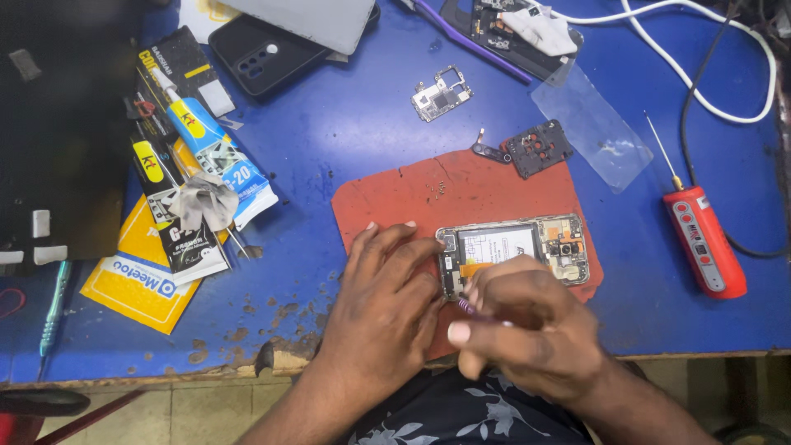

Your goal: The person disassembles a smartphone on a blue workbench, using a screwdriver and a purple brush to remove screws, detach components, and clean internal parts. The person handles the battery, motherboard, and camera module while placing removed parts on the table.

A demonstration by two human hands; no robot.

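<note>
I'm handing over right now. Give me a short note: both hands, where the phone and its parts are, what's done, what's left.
Left hand: flat on the red mat, fingers steadying the near end of the opened phone.
Right hand: pinching a thin purple tool, tip at the phone's lower-left corner.
Parts: loose circuit board on the blue table; black cover plate at the mat's far edge; red electric screwdriver to the right.
Done: back off, internals exposed, board and plate out.
Left: work at that corner is in progress; exact contact hidden by the hands.
</note>
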